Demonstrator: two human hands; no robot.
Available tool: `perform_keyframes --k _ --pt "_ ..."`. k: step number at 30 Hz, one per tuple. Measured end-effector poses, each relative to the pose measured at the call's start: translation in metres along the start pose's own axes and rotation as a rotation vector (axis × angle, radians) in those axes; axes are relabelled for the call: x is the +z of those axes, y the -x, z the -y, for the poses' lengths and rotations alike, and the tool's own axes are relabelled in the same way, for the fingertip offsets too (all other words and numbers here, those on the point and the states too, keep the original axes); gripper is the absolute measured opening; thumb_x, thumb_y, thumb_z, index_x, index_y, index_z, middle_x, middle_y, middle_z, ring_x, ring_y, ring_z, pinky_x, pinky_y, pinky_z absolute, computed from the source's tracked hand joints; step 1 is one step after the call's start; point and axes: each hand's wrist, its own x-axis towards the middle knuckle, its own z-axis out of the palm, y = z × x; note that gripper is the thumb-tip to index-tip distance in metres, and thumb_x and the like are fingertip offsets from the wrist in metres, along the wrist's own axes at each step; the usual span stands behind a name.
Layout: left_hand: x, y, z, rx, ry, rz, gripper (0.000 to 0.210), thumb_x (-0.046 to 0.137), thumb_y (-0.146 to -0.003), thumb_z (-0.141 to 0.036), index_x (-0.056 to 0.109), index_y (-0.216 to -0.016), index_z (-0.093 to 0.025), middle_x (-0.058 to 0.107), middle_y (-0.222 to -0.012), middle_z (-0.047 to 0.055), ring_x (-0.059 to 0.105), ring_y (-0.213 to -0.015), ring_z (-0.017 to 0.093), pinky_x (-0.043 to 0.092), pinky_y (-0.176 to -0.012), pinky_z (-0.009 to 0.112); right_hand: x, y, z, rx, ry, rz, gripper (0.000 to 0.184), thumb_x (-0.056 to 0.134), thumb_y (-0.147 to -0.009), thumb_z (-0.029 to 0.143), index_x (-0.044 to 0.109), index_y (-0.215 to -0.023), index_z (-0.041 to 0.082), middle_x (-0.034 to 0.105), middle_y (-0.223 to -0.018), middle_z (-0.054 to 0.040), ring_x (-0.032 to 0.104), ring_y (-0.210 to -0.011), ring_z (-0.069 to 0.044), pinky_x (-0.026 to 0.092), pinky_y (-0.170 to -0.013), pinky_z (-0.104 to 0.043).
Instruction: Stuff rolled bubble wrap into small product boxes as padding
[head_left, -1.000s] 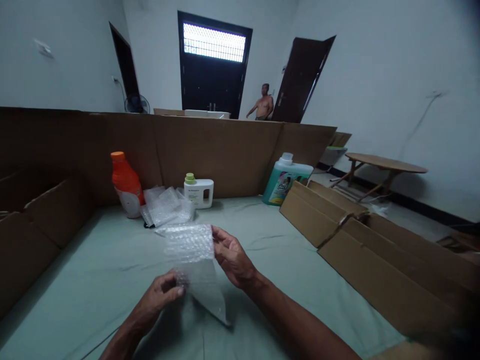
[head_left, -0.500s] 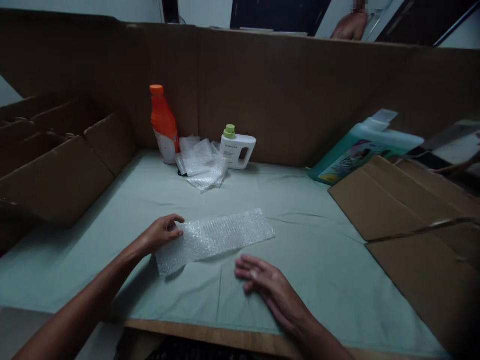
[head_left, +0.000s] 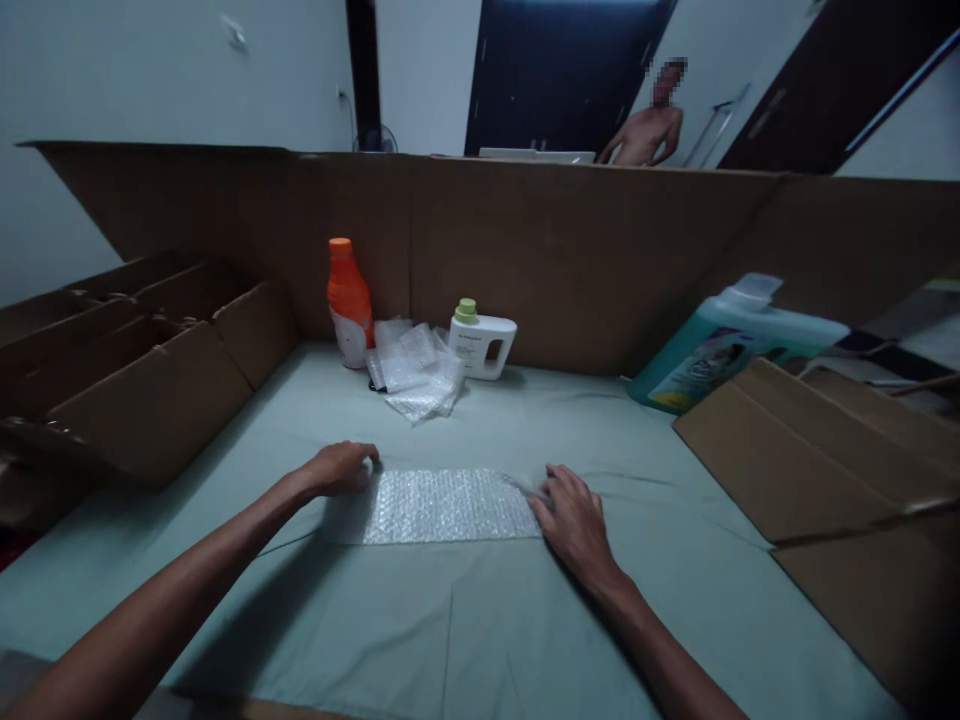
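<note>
A strip of clear bubble wrap lies stretched sideways on the pale green cloth between my hands. At its left end, my left hand holds the edge, its fingers curled over with the thumb tucked partly out of sight. My right hand is at the opposite end, thumb and bent fingers closed on the right edge, where the plastic looks a little blurred. Farther back sits a loose pile of bubble wrap pieces, between an orange bottle and a white jug with a green cap.
An open cardboard box with dividers stands on the left. A teal liquid jug leans at the back right, behind cardboard flaps. A cardboard wall closes off the back. Beyond it, a person stands in the room.
My right hand has moved up and right onto the strip's right end. The strip, slanted and partly raised before, now lies straighter and flatter. The view has tilted upward.
</note>
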Motion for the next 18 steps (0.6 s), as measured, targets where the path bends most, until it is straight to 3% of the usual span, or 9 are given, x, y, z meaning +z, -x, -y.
perform_keyframes --k 3,6,9,12,15,18 --pt "0.002 0.001 -0.005 0.002 -0.054 -0.101 0.050 0.054 -0.077 -0.009 0.069 -0.124 -0.020 0.076 -0.108 0.012 0.068 -0.106 0.030 0.048 -0.091 0.040 -0.002 0.015 -0.013 -0.056 0.011 -0.051 0.018 0.052 -0.089 0.029 0.066 -0.085 0.019 0.068 -0.131 -0.0158 0.057 -0.129 -0.035 0.048 -0.097 -0.049" --pt "0.009 -0.002 -0.022 0.007 -0.100 -0.243 0.055 0.052 -0.083 -0.007 0.059 -0.137 -0.014 0.062 -0.138 0.022 0.053 -0.133 0.036 0.035 -0.111 0.054 -0.007 0.020 -0.017 -0.053 0.081 -0.183 0.035 0.050 -0.091 0.037 0.067 -0.111 0.013 0.059 -0.142 -0.0227 0.057 -0.127 -0.039 0.048 -0.093 -0.054" --pt "0.028 -0.001 -0.049 0.091 -0.115 -0.320 0.056 0.059 -0.088 -0.017 0.053 -0.144 -0.017 0.043 -0.158 0.020 0.037 -0.147 0.036 0.024 -0.120 0.058 -0.004 0.011 0.008 -0.155 0.064 -0.243 0.048 0.048 -0.096 0.039 0.059 -0.134 0.013 0.053 -0.149 -0.0219 0.056 -0.130 -0.037 0.049 -0.095 -0.052" --pt "0.054 0.006 -0.066 0.308 -0.077 -0.290 0.058 0.063 -0.092 -0.038 0.051 -0.146 -0.022 0.041 -0.161 0.017 0.036 -0.149 0.037 0.023 -0.121 0.062 0.016 -0.003 0.048 -0.392 -0.047 -0.122 0.044 0.048 -0.098 0.035 0.060 -0.137 0.020 0.057 -0.148 -0.0143 0.056 -0.132 -0.030 0.049 -0.100 -0.045" --pt "0.073 0.019 -0.052 0.402 -0.032 -0.230 0.061 0.049 -0.099 -0.054 0.042 -0.152 -0.025 0.042 -0.161 0.015 0.035 -0.150 0.037 0.020 -0.120 0.068 0.040 -0.005 0.061 -0.574 -0.076 -0.004 0.047 0.048 -0.099 0.038 0.058 -0.142 0.024 0.058 -0.149 -0.0096 0.057 -0.133 -0.027 0.049 -0.103 -0.044" --pt "0.082 0.041 -0.009 0.282 -0.037 -0.239 0.060 0.041 -0.102 -0.055 0.037 -0.156 -0.030 0.035 -0.165 0.011 0.028 -0.154 0.036 0.017 -0.122 0.065 0.053 0.006 0.020 -0.572 -0.012 -0.073 0.046 0.043 -0.100 0.042 0.061 -0.140 0.026 0.063 -0.144 -0.0089 0.061 -0.128 -0.029 0.050 -0.101 -0.047"
